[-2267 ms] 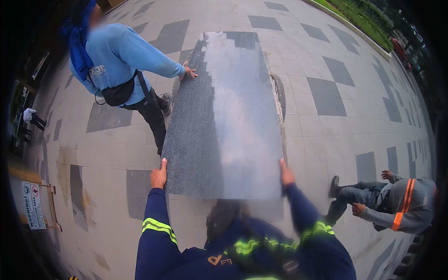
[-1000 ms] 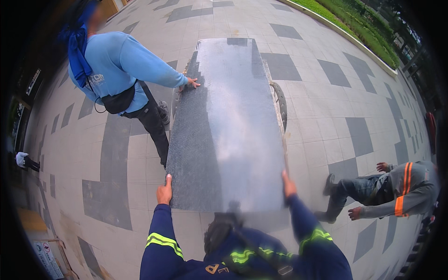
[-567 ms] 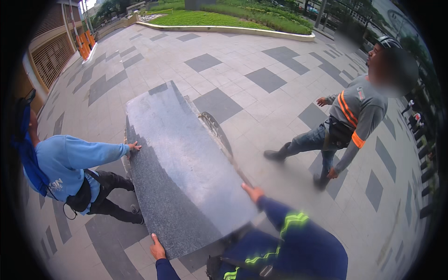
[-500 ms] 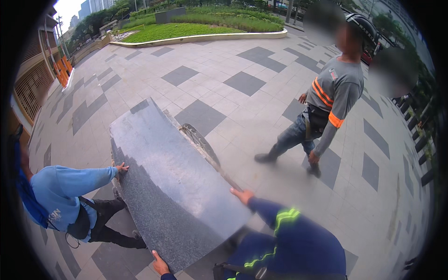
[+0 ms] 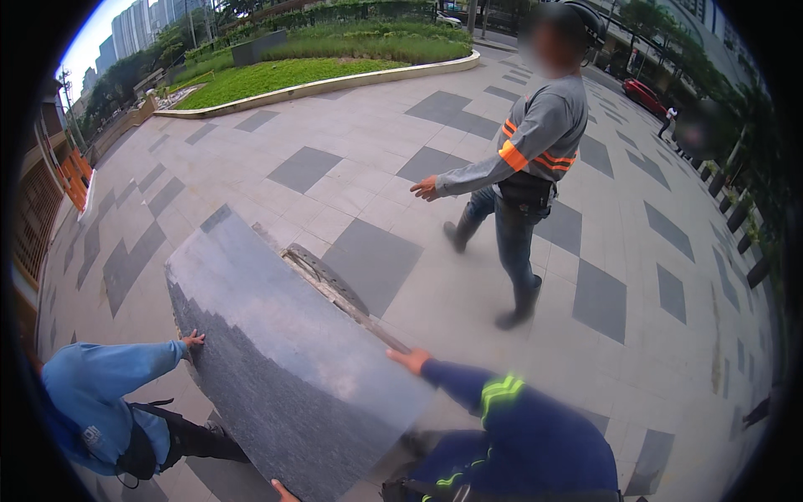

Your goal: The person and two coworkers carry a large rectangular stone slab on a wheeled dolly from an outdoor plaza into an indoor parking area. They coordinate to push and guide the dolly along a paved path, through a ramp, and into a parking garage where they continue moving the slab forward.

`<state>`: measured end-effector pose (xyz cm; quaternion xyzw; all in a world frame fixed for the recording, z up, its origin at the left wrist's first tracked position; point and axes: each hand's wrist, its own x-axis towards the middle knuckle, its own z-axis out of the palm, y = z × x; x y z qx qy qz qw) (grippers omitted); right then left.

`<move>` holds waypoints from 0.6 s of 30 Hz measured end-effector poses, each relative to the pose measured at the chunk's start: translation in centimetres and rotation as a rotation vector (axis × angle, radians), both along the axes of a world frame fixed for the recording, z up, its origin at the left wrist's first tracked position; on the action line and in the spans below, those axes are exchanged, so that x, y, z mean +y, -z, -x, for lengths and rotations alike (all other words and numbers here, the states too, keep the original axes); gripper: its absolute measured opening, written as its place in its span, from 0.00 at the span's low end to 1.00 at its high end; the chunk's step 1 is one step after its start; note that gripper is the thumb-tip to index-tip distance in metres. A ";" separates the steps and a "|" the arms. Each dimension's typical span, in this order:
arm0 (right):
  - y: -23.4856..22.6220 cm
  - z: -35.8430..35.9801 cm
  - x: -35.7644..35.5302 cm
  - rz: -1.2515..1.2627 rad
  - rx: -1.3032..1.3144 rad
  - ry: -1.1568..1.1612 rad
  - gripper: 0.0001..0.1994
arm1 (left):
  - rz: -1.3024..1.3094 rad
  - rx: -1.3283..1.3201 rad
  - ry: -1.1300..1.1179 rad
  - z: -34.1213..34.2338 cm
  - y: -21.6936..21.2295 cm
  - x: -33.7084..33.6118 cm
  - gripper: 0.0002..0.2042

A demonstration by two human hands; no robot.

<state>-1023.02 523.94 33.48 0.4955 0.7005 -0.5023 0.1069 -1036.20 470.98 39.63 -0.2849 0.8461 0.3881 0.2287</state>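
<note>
Along the gray slab, hands touch opposite edges, fingers mostly hidden.

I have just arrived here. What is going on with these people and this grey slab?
The person wearing the camera has the right hand at the right edge of the grey slab and the left hand at its left edge, partly cut off by the picture. A co-worker in light blue also has a hand on the left edge, farther up. Another co-worker, in grey, is beyond the right side, not touching it.
</note>
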 end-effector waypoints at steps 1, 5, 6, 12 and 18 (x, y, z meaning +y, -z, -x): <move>0.1 3.0 1.2 -0.014 -0.009 0.004 0.65 | 0.056 -0.011 0.024 2.6 -1.6 1.9 0.51; -1.0 15.8 5.2 -0.026 0.028 -0.012 0.59 | 0.252 -0.022 0.021 13.8 -5.0 6.7 0.51; -1.2 19.5 6.1 -0.072 0.023 -0.014 0.59 | 0.290 -0.027 0.000 17.0 -4.5 7.3 0.50; 0.3 37.7 10.1 -0.032 0.028 0.076 0.52 | 0.333 0.101 0.014 36.2 2.1 7.8 0.52; -4.7 52.5 10.8 -0.168 -0.011 -0.045 0.58 | 0.346 0.054 -0.010 49.9 -5.7 8.3 0.50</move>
